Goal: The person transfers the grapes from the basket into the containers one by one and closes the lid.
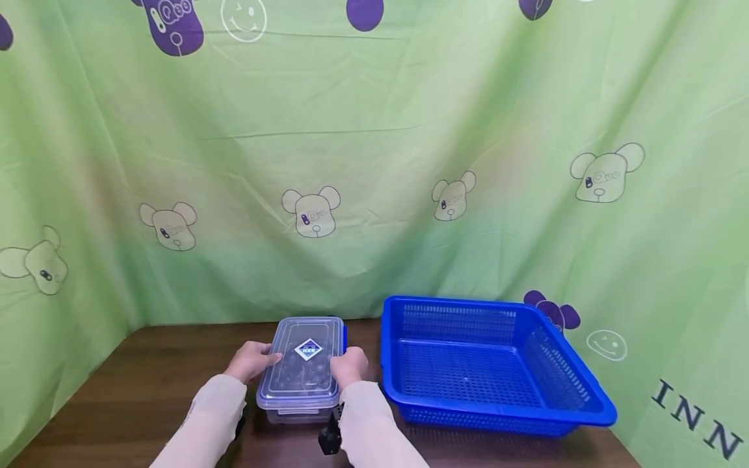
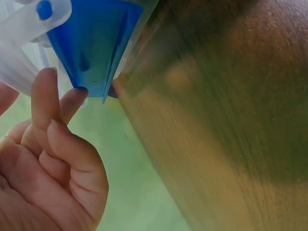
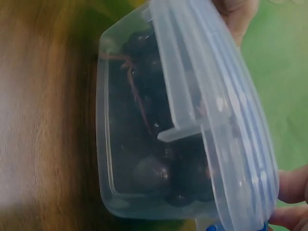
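Note:
A clear plastic food container (image 1: 301,370) with a lid stands on the table; a diamond-shaped blue and white label (image 1: 308,349) is on its lid. Through the wall, the right wrist view shows dark round fruit like grapes (image 3: 151,173) with a reddish stem (image 3: 137,98). My left hand (image 1: 251,361) holds the container's left side, thumb on the lid edge. One of its fingertips touches the lower end of a blue latch (image 2: 94,48), which hangs along the side. My right hand (image 1: 350,365) grips the lid's right edge beside another blue latch (image 1: 344,337); its fingers are partly hidden.
A blue plastic basket (image 1: 503,416) with perforated walls stands just right of the container. The brown wooden table (image 1: 146,390) extends to the left. Green printed cloth (image 1: 374,260) hangs behind and at both sides.

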